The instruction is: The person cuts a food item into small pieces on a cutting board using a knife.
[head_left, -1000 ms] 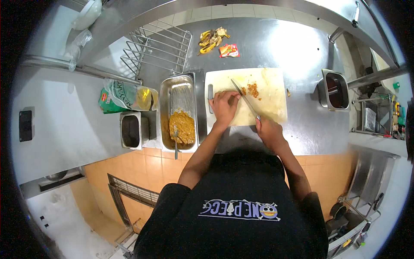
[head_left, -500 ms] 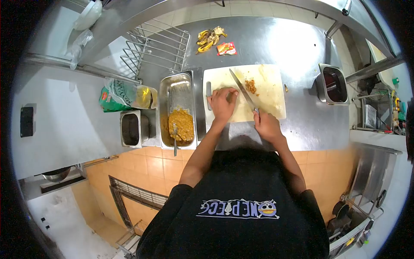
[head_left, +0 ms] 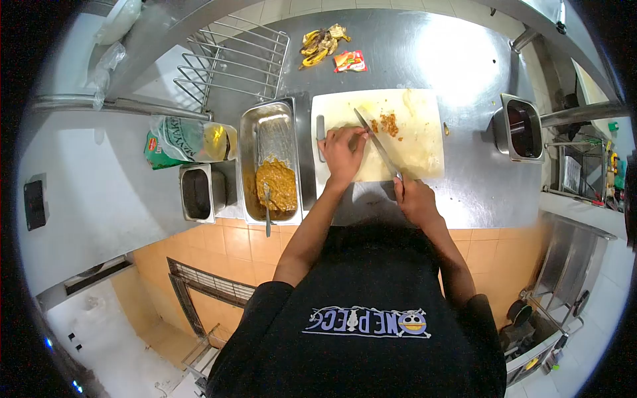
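Note:
My right hand (head_left: 417, 200) is wrapped round the handle of a knife (head_left: 378, 143), whose blade slants up and left over a cream cutting board (head_left: 421, 156). Close to the blade's left side, my left hand (head_left: 344, 154) rests on the board with its fingers bent and pressed together; whatever they hold is too hidden to name. Small brown chopped pieces (head_left: 389, 125) lie just right of the blade. Left of the board stands a long metal pan (head_left: 249, 169) of lumpy yellow-brown mash (head_left: 277, 186) with a spoon (head_left: 267, 215) in it.
Behind the board lie banana peels (head_left: 322, 45) and a red packet (head_left: 350, 62). A wire rack (head_left: 232, 63) stands at the back left, near a green-and-clear bag (head_left: 189, 140) and a small metal container (head_left: 198, 194). Another metal container (head_left: 524, 129) is at the right.
The view has shifted slightly. The knife blade tilted away from the chopped pieces and back beside my left fingers, with my right hand still round its handle.

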`<state>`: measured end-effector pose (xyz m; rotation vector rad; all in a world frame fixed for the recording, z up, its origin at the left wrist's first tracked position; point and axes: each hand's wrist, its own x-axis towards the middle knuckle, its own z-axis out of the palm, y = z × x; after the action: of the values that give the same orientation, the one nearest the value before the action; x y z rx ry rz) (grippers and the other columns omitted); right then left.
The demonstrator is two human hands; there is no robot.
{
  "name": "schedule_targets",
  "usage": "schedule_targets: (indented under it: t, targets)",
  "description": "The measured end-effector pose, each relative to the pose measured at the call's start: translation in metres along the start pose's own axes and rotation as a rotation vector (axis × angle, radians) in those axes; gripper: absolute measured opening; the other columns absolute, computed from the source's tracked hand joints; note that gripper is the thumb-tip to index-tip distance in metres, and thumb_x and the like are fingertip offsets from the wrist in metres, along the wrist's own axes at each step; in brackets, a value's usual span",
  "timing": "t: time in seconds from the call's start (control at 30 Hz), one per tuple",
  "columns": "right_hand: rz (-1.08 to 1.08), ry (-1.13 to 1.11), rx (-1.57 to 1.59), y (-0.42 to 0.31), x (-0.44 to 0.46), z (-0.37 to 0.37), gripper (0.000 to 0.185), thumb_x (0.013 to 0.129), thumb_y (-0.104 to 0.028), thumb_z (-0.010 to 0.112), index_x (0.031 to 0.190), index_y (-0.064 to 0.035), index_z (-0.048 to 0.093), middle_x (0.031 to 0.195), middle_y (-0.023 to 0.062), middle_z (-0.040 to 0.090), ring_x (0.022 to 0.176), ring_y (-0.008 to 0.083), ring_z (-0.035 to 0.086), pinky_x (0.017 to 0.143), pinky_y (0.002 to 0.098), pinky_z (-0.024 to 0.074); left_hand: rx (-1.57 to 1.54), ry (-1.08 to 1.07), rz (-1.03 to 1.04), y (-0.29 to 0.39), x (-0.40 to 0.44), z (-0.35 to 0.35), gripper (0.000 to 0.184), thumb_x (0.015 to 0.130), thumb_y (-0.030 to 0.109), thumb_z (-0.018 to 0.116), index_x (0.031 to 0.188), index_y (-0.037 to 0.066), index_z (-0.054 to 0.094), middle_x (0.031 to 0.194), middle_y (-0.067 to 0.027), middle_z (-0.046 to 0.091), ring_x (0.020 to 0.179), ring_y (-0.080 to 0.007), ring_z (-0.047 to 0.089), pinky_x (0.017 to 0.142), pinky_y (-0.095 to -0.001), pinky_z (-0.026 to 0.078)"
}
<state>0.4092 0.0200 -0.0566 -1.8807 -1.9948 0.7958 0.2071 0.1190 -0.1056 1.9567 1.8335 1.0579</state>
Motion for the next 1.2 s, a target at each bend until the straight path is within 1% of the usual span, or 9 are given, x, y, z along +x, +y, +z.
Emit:
schedule_targets:
  t: [0.17,0.33,0.43,0.57,0.63,0.67,0.87,1.17,1.2]
  targets:
    - [-0.007,0.053,0.018,0.013,0.000,0.009,0.034,0.109,-0.035,0.050,0.111,-0.0042,0.064,0.081,0.0274,0.069,0.073,0.0490,0.069,0.067,0.0596,0.0552,0.013,-0.037,-0.045,0.004,0.001,-0.003,0.019,0.091,0.038,0.079,0.101,0.022,0.080,0.108,0.0031,0.078,0.107,-0.0229,0.062,0.096,-0.0417,0.035]
    - [0.009,0.081,-0.021,0.013,-0.001,0.007,0.034,0.109,-0.037,0.051,0.112,-0.0053,0.063,0.075,0.0254,0.068,0.070,0.0475,0.069,0.062,0.0565,0.0560,0.015,-0.061,-0.070,0.005,0.002,-0.004,0.019,0.092,0.038,0.078,0.103,0.022,0.080,0.110,0.0016,0.077,0.109,-0.0231,0.062,0.098,-0.0415,0.035]
    - [0.049,0.000,-0.085,0.017,0.000,0.014,0.035,0.109,-0.039,0.050,0.112,-0.0061,0.062,0.076,0.0252,0.069,0.070,0.0463,0.070,0.061,0.0561,0.0566,0.040,-0.070,-0.043,0.003,0.001,-0.003,0.020,0.092,0.038,0.078,0.104,0.023,0.080,0.110,0.0012,0.077,0.109,-0.0233,0.062,0.098,-0.0411,0.035]
    - [0.035,0.028,-0.074,0.011,-0.002,0.013,0.036,0.109,-0.039,0.050,0.112,-0.0060,0.063,0.078,0.0247,0.070,0.070,0.0456,0.070,0.062,0.0569,0.0570,0.036,-0.095,-0.063,0.007,0.001,-0.008,0.019,0.093,0.038,0.077,0.103,0.023,0.081,0.110,0.0013,0.077,0.109,-0.0230,0.061,0.097,-0.0408,0.035]
    - [0.018,0.047,-0.085,0.007,-0.001,0.008,0.023,0.106,-0.025,0.059,0.103,-0.0035,0.065,0.076,0.0236,0.069,0.068,0.0445,0.068,0.061,0.0533,0.0553,0.031,-0.087,-0.055,0.006,0.002,-0.007,0.018,0.093,0.038,0.077,0.103,0.023,0.081,0.109,0.0014,0.077,0.109,-0.0228,0.062,0.096,-0.0407,0.035]
    - [0.019,0.048,-0.083,0.007,0.000,0.006,0.023,0.106,-0.025,0.059,0.103,-0.0035,0.065,0.076,0.0236,0.069,0.068,0.0445,0.068,0.061,0.0533,0.0553,0.025,-0.077,-0.048,0.006,0.002,-0.007,0.017,0.093,0.037,0.078,0.103,0.023,0.081,0.108,0.0014,0.077,0.109,-0.0227,0.062,0.096,-0.0407,0.035]
    - [0.024,0.046,-0.097,0.010,0.000,0.007,0.027,0.106,-0.029,0.058,0.103,-0.0033,0.065,0.077,0.0248,0.069,0.071,0.0466,0.069,0.064,0.0556,0.0556,0.025,-0.068,-0.029,0.005,0.001,-0.006,0.016,0.091,0.034,0.079,0.103,0.023,0.081,0.107,0.0016,0.077,0.108,-0.0225,0.062,0.096,-0.0405,0.035]
    - [0.098,-0.064,-0.030,0.005,0.002,0.000,0.029,0.108,-0.030,0.054,0.106,-0.0024,0.064,0.087,0.0267,0.070,0.081,0.0494,0.069,0.073,0.0588,0.0547,-0.020,-0.072,-0.050,0.006,0.000,-0.007,0.016,0.091,0.032,0.080,0.105,0.023,0.082,0.106,0.0017,0.077,0.106,-0.0223,0.061,0.096,-0.0411,0.034]
    - [0.088,-0.067,-0.030,0.007,0.002,0.000,0.035,0.108,-0.035,0.051,0.109,-0.0032,0.064,0.087,0.0268,0.071,0.080,0.0482,0.069,0.072,0.0583,0.0561,-0.021,-0.071,-0.051,0.006,0.000,-0.007,0.016,0.091,0.032,0.080,0.105,0.023,0.082,0.106,0.0017,0.077,0.106,-0.0223,0.061,0.096,-0.0411,0.034]
